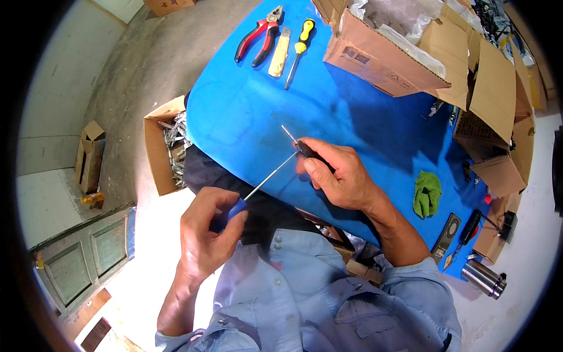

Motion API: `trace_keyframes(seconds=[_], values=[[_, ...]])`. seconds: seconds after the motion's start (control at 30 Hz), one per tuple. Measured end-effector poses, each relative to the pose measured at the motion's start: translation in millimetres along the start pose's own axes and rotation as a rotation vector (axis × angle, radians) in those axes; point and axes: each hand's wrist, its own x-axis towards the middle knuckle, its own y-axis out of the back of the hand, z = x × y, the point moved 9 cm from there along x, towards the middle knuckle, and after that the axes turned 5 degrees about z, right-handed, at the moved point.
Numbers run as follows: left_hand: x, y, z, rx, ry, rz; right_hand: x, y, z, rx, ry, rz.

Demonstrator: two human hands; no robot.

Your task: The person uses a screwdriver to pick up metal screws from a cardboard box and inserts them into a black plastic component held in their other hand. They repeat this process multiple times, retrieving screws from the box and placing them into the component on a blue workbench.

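Observation:
My left hand (212, 230) is closed around the blue handle of a screwdriver (270, 177). Its thin metal shaft slants up and to the right, with the tip at a small black piece with a thin metal rod (305, 150). That piece is pinched in my right hand (339, 176), and its rod points up and to the left. Whether the tip sits in the piece or only touches it, I cannot tell. Both hands are above the near edge of a blue table (246, 111). My right fingers hide part of the black piece.
Pliers with red-black handles (257, 41), a yellowish strip (280, 53) and a yellow-black screwdriver (301, 47) lie at the far side. A large cardboard box (381, 58) stands far right. Rightward lie a green cloth (427, 195) and a steel flask (482, 278). A box of metal parts (157, 149) is left.

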Motion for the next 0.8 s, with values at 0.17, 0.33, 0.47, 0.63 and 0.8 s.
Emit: trace_keyframes(seconds=[0.17, 0.33, 0.47, 0.63, 0.8], values=[[-11.9, -3.2, 31.9, 0.310, -0.437, 0.115, -0.4, 2.7, -2.4, 0.029, -0.080, 0.037], [-8.8, -6.0, 24.7, 0.278, -0.423, 0.100, -1.5, 1.0, 1.9, 0.011, -0.014, -0.003], [-2.1, -9.9, -34.6, -0.369, 0.442, -0.118, -1.1, -0.8, -1.7, -0.013, 0.001, -0.028], [-5.8, -26.1, -56.5, -0.758, 0.776, -0.257, -1.4, -2.3, -3.0, -0.014, 0.003, -0.019], [0.4, -17.7, -47.5, -0.631, 0.622, -0.144, -1.7, -1.6, 2.2, -0.008, 0.009, 0.008]])
